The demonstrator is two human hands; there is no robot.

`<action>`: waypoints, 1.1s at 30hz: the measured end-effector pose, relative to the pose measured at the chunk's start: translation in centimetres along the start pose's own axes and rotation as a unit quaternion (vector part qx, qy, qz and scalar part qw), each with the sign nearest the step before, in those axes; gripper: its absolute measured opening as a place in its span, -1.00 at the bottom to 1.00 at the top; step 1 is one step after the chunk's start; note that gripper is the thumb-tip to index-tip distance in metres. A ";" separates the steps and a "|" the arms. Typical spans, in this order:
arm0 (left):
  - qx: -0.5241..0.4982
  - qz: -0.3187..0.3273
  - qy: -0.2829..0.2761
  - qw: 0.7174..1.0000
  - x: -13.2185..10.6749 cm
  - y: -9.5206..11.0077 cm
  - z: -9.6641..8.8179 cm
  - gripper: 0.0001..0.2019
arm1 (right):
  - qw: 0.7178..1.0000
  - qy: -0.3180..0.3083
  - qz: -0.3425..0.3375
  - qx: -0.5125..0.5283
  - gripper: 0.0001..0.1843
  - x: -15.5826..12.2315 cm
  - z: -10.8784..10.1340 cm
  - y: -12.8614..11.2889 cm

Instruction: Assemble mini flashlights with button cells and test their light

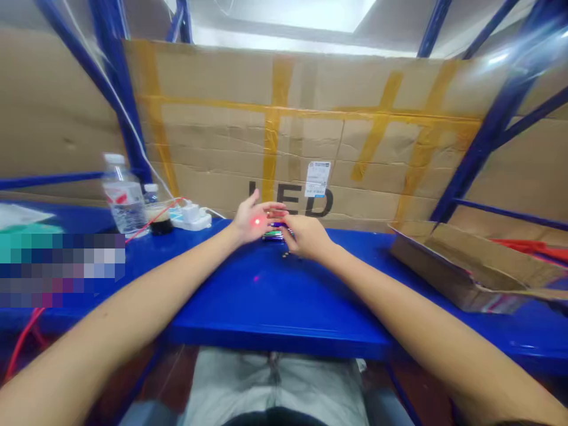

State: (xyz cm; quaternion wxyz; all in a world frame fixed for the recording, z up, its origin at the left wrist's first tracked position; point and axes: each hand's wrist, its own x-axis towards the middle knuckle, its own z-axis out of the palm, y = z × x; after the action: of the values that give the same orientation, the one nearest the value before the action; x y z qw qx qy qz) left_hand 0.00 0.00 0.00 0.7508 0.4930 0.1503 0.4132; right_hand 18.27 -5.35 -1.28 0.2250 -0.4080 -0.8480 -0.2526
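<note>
On the far left of the blue table there's a water bottle, then a small dark bottle and a white power strip, all well away from the action. Next comes the left hand, palm turned up and fingers spread loosely, with a bright red spot of light on the palm. Just under the hands lie some shiny sticks, too blurry to count. The purple pen (my guess, it's tiny here) sits between the two hands, its near end pinched in the fingertips of the right hand. Can't tell if the left fingers touch it too. A few small bits are on the table below, and an open carton is way off right

As for handling, I'd bet the pen is light and stiff, a bit slick if the barrel's smooth, probably not that fragile. Best hold imo is thumb and finger mid-barrel, no hard squeeze needed
</note>
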 end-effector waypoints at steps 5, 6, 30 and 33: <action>0.007 0.004 0.003 1.000 -0.1 -0.2 0.1 -0.25 | 1.000 -0.004 0.004 0.012 -0.74 -0.1 -0.1 -0.1; 0.010 0.004 0.006 1.000 -0.1 -0.2 0.1 -0.25 | 1.000 -0.006 0.002 0.014 -0.74 -0.1 -0.1 -0.1; 0.424 -0.041 0.002 0.905 0.1 0.0 -1.1 -0.68 | 0.995 -0.060 0.081 0.019 -0.75 0.2 0.3 1.0; 0.494 -0.031 -0.027 0.869 0.1 -0.2 -1.5 -0.71 | 0.994 -0.071 0.058 0.058 -0.77 0.2 0.9 1.6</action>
State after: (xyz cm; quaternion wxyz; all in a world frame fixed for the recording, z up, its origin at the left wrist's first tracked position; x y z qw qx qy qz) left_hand -0.81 0.99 -0.90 0.4257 0.8054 0.3293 0.2484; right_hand 19.33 -3.78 -1.46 0.2018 -0.4594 -0.8502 -0.1595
